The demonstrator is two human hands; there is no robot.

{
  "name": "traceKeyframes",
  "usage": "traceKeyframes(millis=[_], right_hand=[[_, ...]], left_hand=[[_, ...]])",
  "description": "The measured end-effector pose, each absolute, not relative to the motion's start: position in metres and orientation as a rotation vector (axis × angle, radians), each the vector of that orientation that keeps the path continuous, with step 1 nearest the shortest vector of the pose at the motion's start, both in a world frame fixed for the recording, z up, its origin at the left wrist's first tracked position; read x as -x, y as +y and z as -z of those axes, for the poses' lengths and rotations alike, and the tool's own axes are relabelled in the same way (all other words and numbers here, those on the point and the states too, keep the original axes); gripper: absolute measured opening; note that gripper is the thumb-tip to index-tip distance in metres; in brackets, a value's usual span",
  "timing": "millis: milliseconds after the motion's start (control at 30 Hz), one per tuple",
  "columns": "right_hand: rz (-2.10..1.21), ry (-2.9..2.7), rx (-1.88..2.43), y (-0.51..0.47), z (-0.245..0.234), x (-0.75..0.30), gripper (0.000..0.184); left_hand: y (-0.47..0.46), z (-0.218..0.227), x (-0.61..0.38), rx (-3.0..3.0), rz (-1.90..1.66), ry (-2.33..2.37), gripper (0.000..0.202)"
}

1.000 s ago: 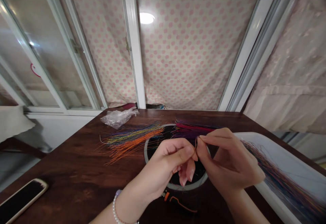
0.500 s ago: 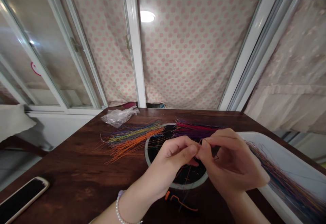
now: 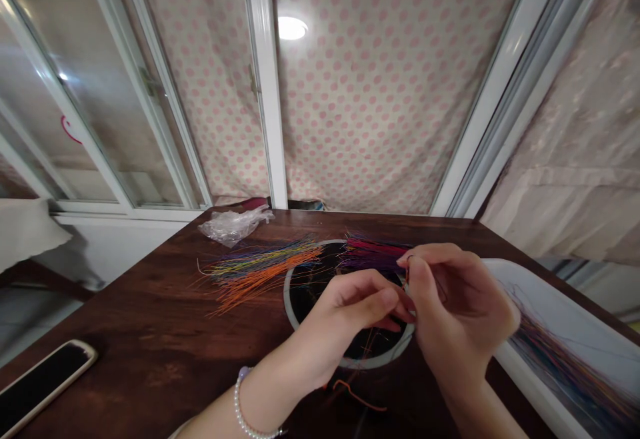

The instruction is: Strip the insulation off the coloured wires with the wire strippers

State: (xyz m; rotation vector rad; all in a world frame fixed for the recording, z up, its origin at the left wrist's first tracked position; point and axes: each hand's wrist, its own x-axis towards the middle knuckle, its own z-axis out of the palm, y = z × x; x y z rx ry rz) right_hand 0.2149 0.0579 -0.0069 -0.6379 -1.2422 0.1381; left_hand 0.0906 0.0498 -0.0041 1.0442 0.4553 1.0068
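Over the round black disc with a pale rim, both of my hands meet at chest height. My right hand pinches a thin wire between thumb and index finger, and a loop of it curves beside the thumb. My left hand is closed just to the left, thumb laid along the bent fingers, its fingertips close to the right thumb. What those fingers hold, if anything, is hidden. On the disc's left edge lies a bundle of orange, yellow and blue wires. A red and purple bundle rests at its far side.
A white tray with many coloured wires stands at the right. A clear plastic bag lies at the table's far left, a phone at the near left. Below the disc is an orange-handled tool, partly hidden.
My right hand has moved slightly right and up, its fingertips drawing apart from the left ones. My left hand has stayed nearly in place, with its fingers a little lower.
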Motion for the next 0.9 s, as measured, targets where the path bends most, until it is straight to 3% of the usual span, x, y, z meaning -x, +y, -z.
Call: traceKeyframes(millis=[233, 467, 900], right_hand=[[-0.627, -1.251, 0.615, 0.059, 0.008, -0.214, 0.007], [-0.458, -1.412, 0.675, 0.063, 0.001, -0.221, 0.011], [-0.310, -1.690, 0.663, 0.060, 0.004, -0.220, 0.017]], left_hand=[[0.053, -0.004, -0.085, -1.171, -1.128, 0.554, 0.011], [0.057, -0.020, -0.067, -1.507, -1.380, 0.819, 0.006], [0.061, -0.022, -0.058, -1.333, -1.232, 0.764, 0.006]])
